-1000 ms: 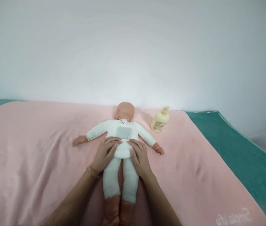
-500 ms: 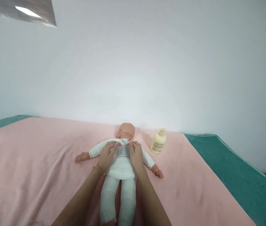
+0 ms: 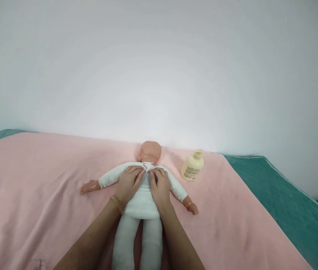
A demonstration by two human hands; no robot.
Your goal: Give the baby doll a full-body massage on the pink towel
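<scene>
A baby doll [image 3: 143, 204] with a white cloth body lies face down, its head toward the wall and its arms spread. My left hand [image 3: 131, 183], with a gold bracelet at the wrist, rests flat on the left side of its upper back. On the right side of the upper back lies my right hand [image 3: 159, 187], palm down. Both hands hold nothing, and the thumbs stand apart from the fingers near the doll's spine. A pale yellow pump bottle [image 3: 192, 165] stands upright to the right of the doll's head.
A pink cloth [image 3: 49, 180] with folds lies under the doll and the bottle. Green covering [image 3: 291, 195] shows past its edge at the right and at the far left. Behind rises a white wall [image 3: 153, 75].
My hands have settled flatter on the doll's back, with the thumbs drawn lower. The view has shifted slightly, and the shiny sheet at the top left is out of sight.
</scene>
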